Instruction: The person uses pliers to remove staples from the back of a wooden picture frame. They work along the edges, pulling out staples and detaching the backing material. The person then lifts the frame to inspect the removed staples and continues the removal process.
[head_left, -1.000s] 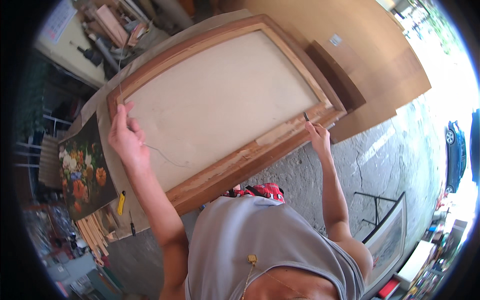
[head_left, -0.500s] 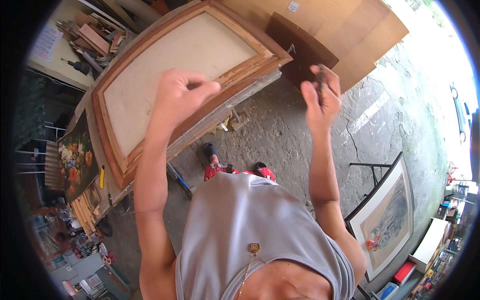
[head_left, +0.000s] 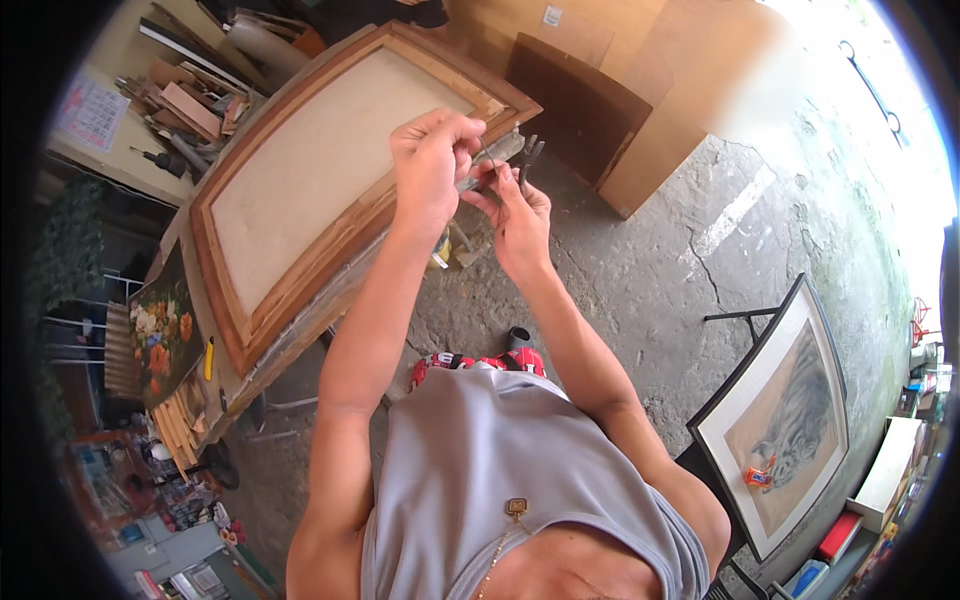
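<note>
In front of me, over the near edge of a wooden picture frame [head_left: 370,205], both of my hands are raised close together. Pinched in my left hand [head_left: 428,165] is the upper end of a thin, dark piece of wire [head_left: 487,150]. The fingertips of my right hand [head_left: 520,225] meet the wire's lower end. Tucked in that same hand is a dark metal tool [head_left: 532,155] with two prongs sticking up, perhaps pliers; its other end is hidden by my fingers. The frame lies on a worktable, a pale panel [head_left: 320,150] filling its opening.
A flower painting [head_left: 160,335], a yellow cutter [head_left: 209,358] and wood strips [head_left: 175,430] lie at the table's left end. Brown boards [head_left: 575,110] lean beyond its right corner. A black-framed tiger picture [head_left: 790,430] stands at right on the concrete floor [head_left: 640,300].
My hands, apart before, have come together, the right one moving left with the tool. The thin wire now shows between them. My view has shifted slightly.
</note>
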